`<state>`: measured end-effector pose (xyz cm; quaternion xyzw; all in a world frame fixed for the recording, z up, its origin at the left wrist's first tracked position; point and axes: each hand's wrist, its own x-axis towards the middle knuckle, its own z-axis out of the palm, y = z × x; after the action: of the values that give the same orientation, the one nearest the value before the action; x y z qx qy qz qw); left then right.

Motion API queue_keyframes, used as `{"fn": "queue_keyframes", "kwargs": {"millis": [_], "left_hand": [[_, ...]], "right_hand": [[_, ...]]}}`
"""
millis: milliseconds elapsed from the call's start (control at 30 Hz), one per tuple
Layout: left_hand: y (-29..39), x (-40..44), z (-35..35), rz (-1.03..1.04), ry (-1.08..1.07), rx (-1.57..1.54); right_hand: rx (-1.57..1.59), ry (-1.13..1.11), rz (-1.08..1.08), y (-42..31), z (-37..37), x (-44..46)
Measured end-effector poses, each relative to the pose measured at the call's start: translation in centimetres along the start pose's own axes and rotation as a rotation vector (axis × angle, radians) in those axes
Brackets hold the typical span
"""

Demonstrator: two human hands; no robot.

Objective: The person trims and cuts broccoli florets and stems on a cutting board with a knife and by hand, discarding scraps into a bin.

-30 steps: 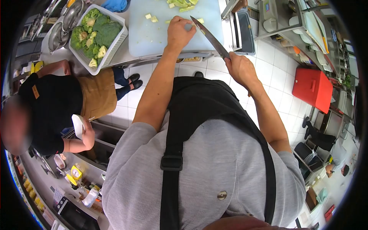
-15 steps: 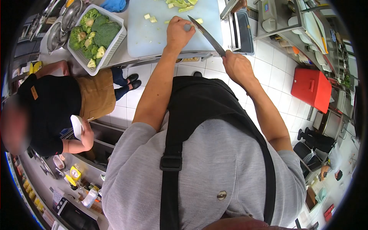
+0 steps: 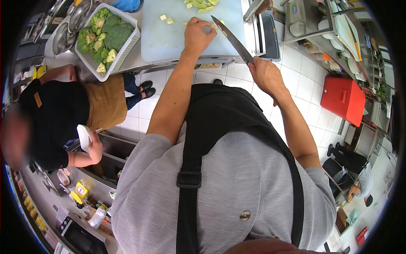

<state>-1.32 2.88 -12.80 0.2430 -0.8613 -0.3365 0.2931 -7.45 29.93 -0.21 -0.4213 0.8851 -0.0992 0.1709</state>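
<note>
My right hand (image 3: 267,75) grips the handle of a long kitchen knife (image 3: 234,41). Its blade points up and left over the white cutting board (image 3: 163,46), tip just right of my left hand (image 3: 198,38). The fingers of my left hand are curled in over the board; what they hold, if anything, is hidden. A pale green vegetable piece (image 3: 220,23) lies close by the blade. More cut pieces (image 3: 170,20) are scattered left of my hand, and a pile of light green strips (image 3: 205,7) lies at the far edge.
Left of the board stands a white basket (image 3: 134,39) of broccoli (image 3: 118,37), with metal bowls (image 3: 63,40) beyond. A co-worker in a brown apron (image 3: 105,101) is at my left, holding a white object (image 3: 84,137). A red box (image 3: 342,99) and shelving (image 3: 325,29) are at right.
My right hand and the knife have shifted slightly to the right. My left hand stays almost in place. The co-worker's hand with the white object has moved a little.
</note>
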Motion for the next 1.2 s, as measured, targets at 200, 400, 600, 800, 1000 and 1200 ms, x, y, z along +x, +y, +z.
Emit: {"fn": "queue_keyframes", "kwargs": {"millis": [200,400,600,800,1000,1200], "left_hand": [[-0.3,0.5,0.4,0.062,0.052,0.078],[-0.3,-0.1,0.4,0.085,0.069,0.053],[-0.1,-0.1,0.4,0.032,0.034,0.016],[-0.2,-0.2,0.5,0.084,0.076,0.058],[-0.1,-0.1,0.3,0.074,0.065,0.067],[0.0,-0.2,0.1,-0.006,0.004,-0.003]], "right_hand": [[0.001,0.033,-0.041,1.0,1.3,0.3],[-0.015,0.001,-0.001,-0.3,0.6,0.2],[-0.017,0.011,-0.016,-0.6,0.6,0.5],[0.001,0.038,-0.084,0.6,1.9,2.2],[0.340,-0.141,0.078,0.9,0.4,2.9],[0.351,-0.188,0.153,0.9,-0.7,2.1]]}}
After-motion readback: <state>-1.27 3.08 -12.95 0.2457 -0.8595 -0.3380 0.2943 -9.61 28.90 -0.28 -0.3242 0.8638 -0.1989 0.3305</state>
